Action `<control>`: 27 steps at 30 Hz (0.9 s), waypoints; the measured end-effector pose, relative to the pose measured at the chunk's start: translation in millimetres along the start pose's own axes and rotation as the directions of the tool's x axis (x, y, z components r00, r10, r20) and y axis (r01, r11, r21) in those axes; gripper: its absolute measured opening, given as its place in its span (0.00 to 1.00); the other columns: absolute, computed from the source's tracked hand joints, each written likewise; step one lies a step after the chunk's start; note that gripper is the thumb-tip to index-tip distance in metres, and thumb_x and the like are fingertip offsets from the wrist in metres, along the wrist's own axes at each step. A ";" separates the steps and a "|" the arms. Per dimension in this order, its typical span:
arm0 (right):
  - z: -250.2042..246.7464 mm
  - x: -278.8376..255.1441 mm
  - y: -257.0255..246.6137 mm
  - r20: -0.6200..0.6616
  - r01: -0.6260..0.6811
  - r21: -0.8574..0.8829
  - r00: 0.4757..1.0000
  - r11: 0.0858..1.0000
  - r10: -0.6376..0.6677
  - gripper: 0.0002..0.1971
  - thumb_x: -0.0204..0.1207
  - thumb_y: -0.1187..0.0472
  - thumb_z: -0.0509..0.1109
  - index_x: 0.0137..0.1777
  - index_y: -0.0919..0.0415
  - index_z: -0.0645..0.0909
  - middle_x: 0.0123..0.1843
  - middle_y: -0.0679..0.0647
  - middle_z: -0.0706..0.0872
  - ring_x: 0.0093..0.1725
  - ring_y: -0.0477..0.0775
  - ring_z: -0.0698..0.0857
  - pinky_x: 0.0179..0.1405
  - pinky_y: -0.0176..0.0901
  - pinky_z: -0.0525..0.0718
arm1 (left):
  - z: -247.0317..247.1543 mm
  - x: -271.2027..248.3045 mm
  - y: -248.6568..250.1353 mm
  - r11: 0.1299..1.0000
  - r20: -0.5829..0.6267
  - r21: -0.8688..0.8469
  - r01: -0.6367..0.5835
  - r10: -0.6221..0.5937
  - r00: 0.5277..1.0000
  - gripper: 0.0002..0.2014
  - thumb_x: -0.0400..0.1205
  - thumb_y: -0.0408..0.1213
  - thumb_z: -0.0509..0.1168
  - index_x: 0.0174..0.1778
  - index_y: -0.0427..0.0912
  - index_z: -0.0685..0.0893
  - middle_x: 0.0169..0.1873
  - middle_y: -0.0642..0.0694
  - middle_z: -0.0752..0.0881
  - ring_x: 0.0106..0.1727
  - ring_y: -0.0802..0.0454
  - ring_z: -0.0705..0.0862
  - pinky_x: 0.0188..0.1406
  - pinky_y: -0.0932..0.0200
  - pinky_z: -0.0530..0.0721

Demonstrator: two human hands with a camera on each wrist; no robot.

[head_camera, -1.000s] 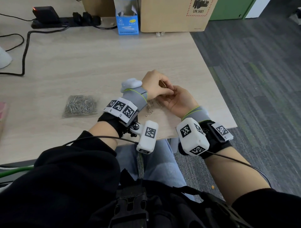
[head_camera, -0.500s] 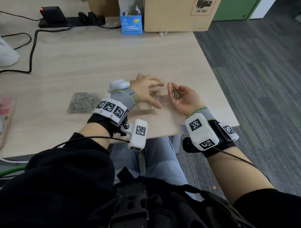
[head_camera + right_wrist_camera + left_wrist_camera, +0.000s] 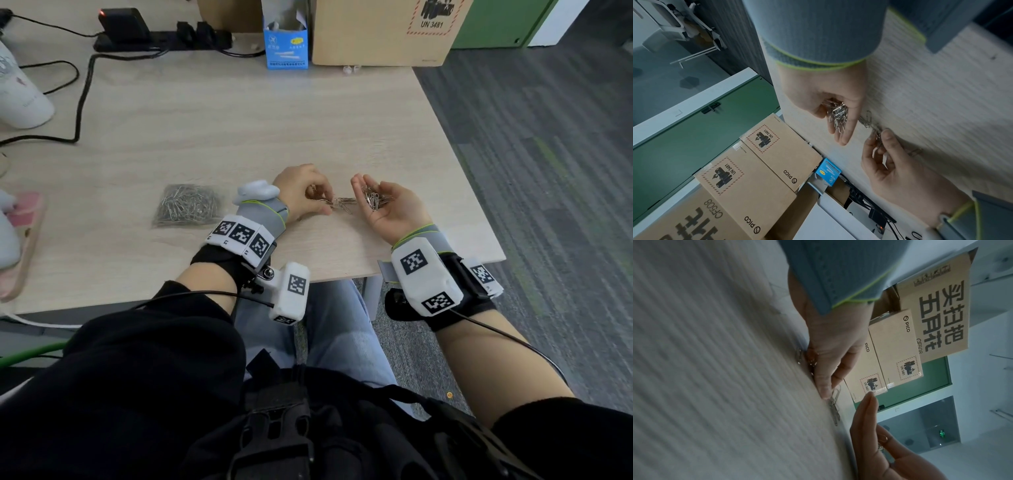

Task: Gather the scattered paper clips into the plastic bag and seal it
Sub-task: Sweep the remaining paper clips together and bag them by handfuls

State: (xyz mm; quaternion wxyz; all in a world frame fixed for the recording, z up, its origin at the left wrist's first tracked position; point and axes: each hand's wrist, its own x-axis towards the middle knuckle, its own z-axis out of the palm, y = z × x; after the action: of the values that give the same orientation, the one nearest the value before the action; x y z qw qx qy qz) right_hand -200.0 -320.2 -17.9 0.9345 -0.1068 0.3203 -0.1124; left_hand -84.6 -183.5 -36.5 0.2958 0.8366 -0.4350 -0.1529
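— What's your grip?
— My left hand (image 3: 301, 192) pinches loose paper clips (image 3: 344, 202) on the table (image 3: 239, 123); my right hand (image 3: 388, 209) lies palm-up, cupping a clip pile (image 3: 373, 198).
— The plastic bag (image 3: 187, 205)?
— Flat, left of my left wrist, holding clips.

We see black sleeves (image 3: 144, 363), blue jeans (image 3: 329, 329), a black chest harness w/ buckle (image 3: 274, 442). Both wrists: grey bands w/ lime edging (image 3: 263, 214), white camera pods w/ b&w square tags (image 3: 423, 274), thin black cables (image 3: 507, 337).
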 end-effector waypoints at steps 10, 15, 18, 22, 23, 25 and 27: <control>-1.1 2.5 -3.6 -0.020 0.014 -0.023 1.000 1.000 -0.015 0.16 0.85 0.68 0.51 0.44 0.77 0.78 0.36 0.70 0.86 0.42 0.66 0.84 0.36 0.51 0.88 | -5.2 13.9 5.4 0.997 0.034 0.045 0.064 -0.066 0.997 0.06 0.69 0.35 0.76 0.38 0.38 0.88 0.34 0.49 0.83 0.34 0.57 0.79 0.38 0.63 0.76; 1.0 8.7 -5.9 -0.011 0.010 -0.093 1.000 0.996 -0.011 0.15 0.84 0.68 0.51 0.46 0.76 0.77 0.46 0.71 0.83 0.46 0.68 0.83 0.43 0.55 0.87 | -14.8 22.0 6.1 0.978 0.044 -0.165 0.131 -0.125 0.991 0.06 0.68 0.36 0.77 0.35 0.40 0.88 0.23 0.54 0.84 0.21 0.69 0.79 0.37 0.65 0.81; 1.9 14.9 -5.6 -0.019 -0.012 -0.154 1.000 0.988 0.009 0.15 0.84 0.67 0.51 0.46 0.75 0.77 0.47 0.70 0.82 0.46 0.66 0.84 0.40 0.50 0.88 | -18.7 28.5 17.8 0.962 0.076 -0.258 0.089 -0.072 0.995 0.05 0.69 0.34 0.77 0.37 0.39 0.89 0.19 0.57 0.84 0.24 0.63 0.81 0.39 0.63 0.84; 8.0 17.6 -2.9 -0.009 -0.060 -0.247 0.998 0.967 0.060 0.19 0.85 0.64 0.51 0.42 0.73 0.80 0.37 0.66 0.87 0.37 0.62 0.87 0.31 0.47 0.88 | -15.7 39.0 40.6 0.964 0.109 -0.264 -0.004 0.034 0.993 0.05 0.69 0.33 0.76 0.38 0.44 0.88 0.30 0.50 0.86 0.33 0.59 0.82 0.48 0.54 0.84; 9.8 16.9 -2.5 0.016 -0.070 -0.254 0.997 0.965 0.076 0.23 0.85 0.64 0.51 0.38 0.73 0.83 0.33 0.66 0.88 0.37 0.61 0.87 0.31 0.48 0.89 | -13.7 40.6 45.3 0.967 0.112 -0.254 -0.014 0.044 0.993 0.06 0.69 0.34 0.76 0.38 0.46 0.88 0.30 0.50 0.86 0.32 0.62 0.81 0.48 0.55 0.84; 12.8 15.8 -2.6 0.044 -0.076 -0.293 0.995 0.953 0.093 0.28 0.85 0.65 0.50 0.30 0.71 0.87 0.30 0.62 0.89 0.37 0.57 0.86 0.30 0.47 0.88 | -9.8 43.4 53.1 0.975 0.118 -0.219 -0.025 0.052 0.992 0.06 0.68 0.34 0.77 0.38 0.45 0.88 0.30 0.50 0.86 0.30 0.66 0.80 0.46 0.57 0.83; 15.0 15.8 -3.1 0.027 -0.072 -0.315 0.996 0.946 0.085 0.24 0.85 0.66 0.49 0.36 0.68 0.85 0.31 0.60 0.89 0.39 0.55 0.84 0.28 0.43 0.88 | -7.4 44.4 58.1 0.983 0.128 -0.179 -0.041 0.065 0.990 0.07 0.67 0.34 0.77 0.39 0.42 0.89 0.33 0.47 0.87 0.34 0.61 0.83 0.46 0.59 0.83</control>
State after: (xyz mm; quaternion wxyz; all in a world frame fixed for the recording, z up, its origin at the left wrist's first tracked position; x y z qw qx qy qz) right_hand -179.0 -325.7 -14.6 0.9156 -0.2435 0.3194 -0.0205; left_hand -92.4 -243.1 5.8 0.3428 0.7832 -0.4607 -0.2384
